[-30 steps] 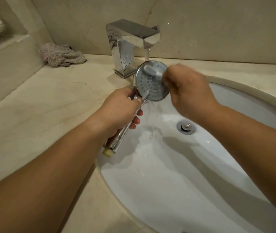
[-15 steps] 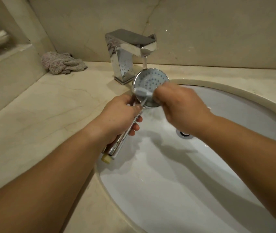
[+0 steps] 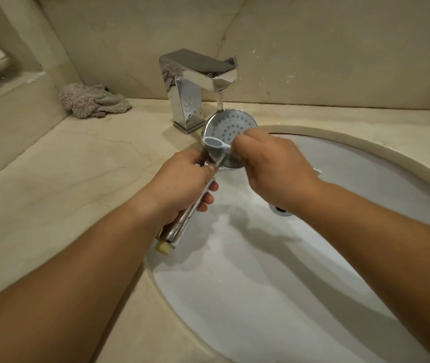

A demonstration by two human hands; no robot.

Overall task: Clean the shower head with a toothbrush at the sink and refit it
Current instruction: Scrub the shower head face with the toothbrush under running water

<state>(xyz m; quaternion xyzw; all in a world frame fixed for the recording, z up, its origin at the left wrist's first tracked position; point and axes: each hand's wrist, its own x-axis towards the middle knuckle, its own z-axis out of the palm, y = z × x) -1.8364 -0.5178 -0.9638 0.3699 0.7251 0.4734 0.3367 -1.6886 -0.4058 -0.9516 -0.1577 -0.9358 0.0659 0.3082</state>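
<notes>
A chrome shower head (image 3: 231,124) with a round, holed face is held over the white sink (image 3: 274,297), under water running from the chrome tap (image 3: 198,74). My left hand (image 3: 182,182) grips its chrome handle, whose yellowish end sticks out below the hand. My right hand (image 3: 274,169) pinches a white toothbrush (image 3: 215,143). The brush head lies across the lower left part of the shower face. My right hand covers the lower right of that face.
A crumpled grey-pink cloth (image 3: 93,102) lies on the beige marble counter (image 3: 51,179) left of the tap. The sink drain (image 3: 280,210) shows just below my right wrist. A marble wall rises behind, and a ledge at far left holds something white.
The toothbrush has moved from the top of the shower face down to its lower left part. My right hand came down and nearer with it. My left hand keeps its grip on the handle.
</notes>
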